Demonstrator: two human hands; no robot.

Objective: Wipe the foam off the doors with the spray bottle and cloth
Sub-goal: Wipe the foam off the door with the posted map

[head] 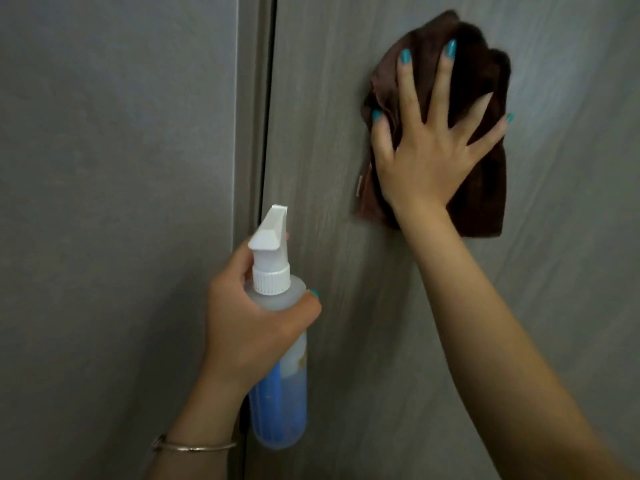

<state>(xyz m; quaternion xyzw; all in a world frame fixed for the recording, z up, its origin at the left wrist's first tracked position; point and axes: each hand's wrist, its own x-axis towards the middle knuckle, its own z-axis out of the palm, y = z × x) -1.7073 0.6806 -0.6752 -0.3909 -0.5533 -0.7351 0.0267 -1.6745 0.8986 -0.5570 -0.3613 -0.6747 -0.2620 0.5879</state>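
Brown and folded into a thick pad, the cloth (pixel 478 174) is lying flat against the grey wood-grain door (pixel 346 341) on the right, high up on its panel. Your right hand (pixel 427 161) is pressing it there with the palm down and the fingers spread wide and straight across the fabric, the teal nails showing near its upper edge. Your left hand (pixel 252 327) is gripping the spray bottle (pixel 282 393) around its shoulder, fingers and thumb curling right round the clear plastic just under the white nozzle (pixel 270 233), which is pointing up and toward the door. Blue liquid is sitting in the lower half of the bottle. The bottle is hanging in front of the dark gap (pixel 266 116) between the right door and the plainer grey door (pixel 114 202) on the left, lower than the cloth and well apart from it. A thin metal bangle (pixel 194 446) is circling your left wrist. Whether any foam is left on the doors cannot be told.
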